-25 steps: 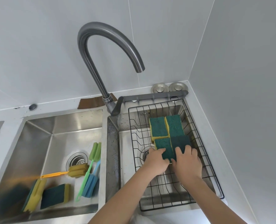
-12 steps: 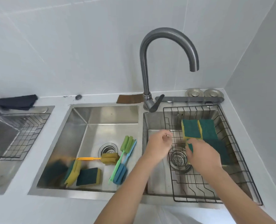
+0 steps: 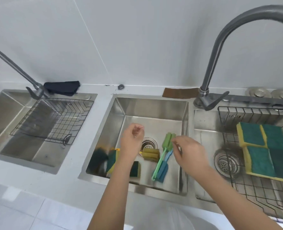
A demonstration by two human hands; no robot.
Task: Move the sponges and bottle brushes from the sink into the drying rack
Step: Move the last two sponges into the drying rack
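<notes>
Both hands hover empty over the middle sink (image 3: pixel 154 112). My left hand (image 3: pixel 132 141) is above the drain, fingers loosely curled. My right hand (image 3: pixel 189 153) is just right of the green bottle brush (image 3: pixel 164 152), which lies across a blue brush (image 3: pixel 164 167). A yellow brush head (image 3: pixel 150 154) with an orange handle lies under my left arm. Green-and-yellow sponges (image 3: pixel 111 161) rest at the sink's front left, partly hidden by that arm. Several sponges (image 3: pixel 263 150) lie flat in the black wire drying rack (image 3: pixel 253 193) on the right.
A tall grey faucet (image 3: pixel 220 47) arches between the middle sink and the rack's basin. A second sink with a wire rack (image 3: pixel 54 123) and faucet is at the left. A dark cloth (image 3: pixel 62 87) and a brown pad (image 3: pixel 179 92) lie on the back ledge.
Both hands let go of the sponges in the drying rack and moved left over the middle sink. The view swung left with them.
</notes>
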